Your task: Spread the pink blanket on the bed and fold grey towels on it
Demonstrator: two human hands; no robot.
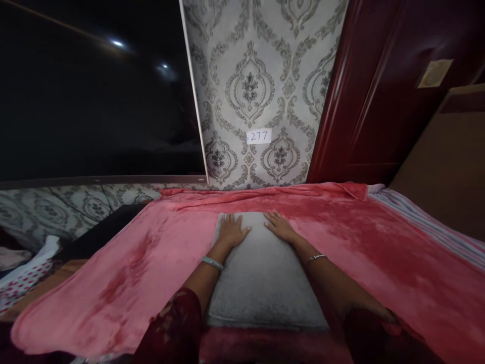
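Observation:
A grey, soft-looking folded cloth point(265, 278), perhaps a towel, lies in front of me on a pink plush blanket point(178, 253). My left hand point(233, 231) rests flat on its far left corner, fingers spread and thumb pointing inward. On the far right corner lies my right hand point(279, 226), also flat with the fingers apart. Both palms press on the cloth's top, and neither hand grips it. The cloth's near edge shows a fold close to my body.
A large dark television screen point(98, 96) stands at the left. Patterned wallpaper bears a paper label point(259, 136) reading 277. At the right are a dark red wooden panel point(364, 101), a cardboard piece point(447, 167) and striped fabric point(424, 217). Dotted white cloth point(30, 275) lies far left.

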